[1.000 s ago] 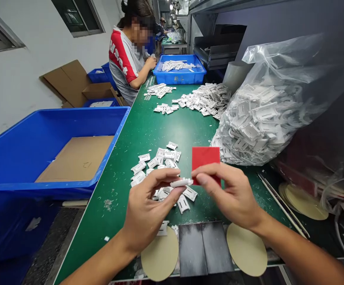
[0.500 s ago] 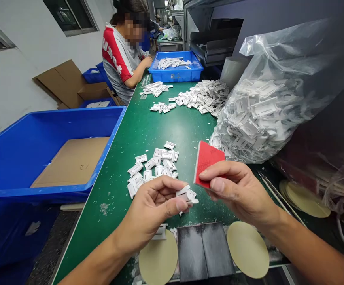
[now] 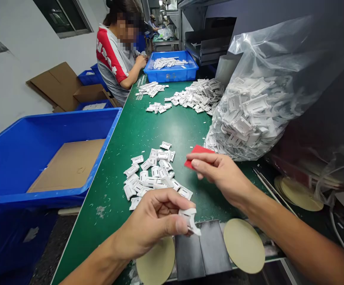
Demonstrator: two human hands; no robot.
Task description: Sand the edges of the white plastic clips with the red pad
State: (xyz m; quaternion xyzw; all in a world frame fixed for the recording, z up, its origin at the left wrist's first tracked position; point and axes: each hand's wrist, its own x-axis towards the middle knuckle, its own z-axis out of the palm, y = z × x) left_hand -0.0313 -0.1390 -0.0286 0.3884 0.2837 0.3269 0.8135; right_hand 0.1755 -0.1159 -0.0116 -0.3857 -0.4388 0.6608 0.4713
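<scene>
Between the thumb and fingers of my left hand is a small white plastic part, held over the near edge of the green table. My right hand, farther forward and to the right, pinches a flat red pad, partly covered by its fingers. The pad and the white part are apart. A loose pile of similar white parts lies on the table just beyond my left hand. Below the hands are dark rectangular plates, with a round yellowish disc to their right and another to their left.
A clear bag of white parts stands at the right. Farther back are a heap of parts and a blue tray. A person sits at the far left side. A large blue bin stands left of the table.
My left hand has lowered and turned the white part. My right hand has tilted the red pad flatter and drawn it up and away from the part. The view has shifted slightly.
</scene>
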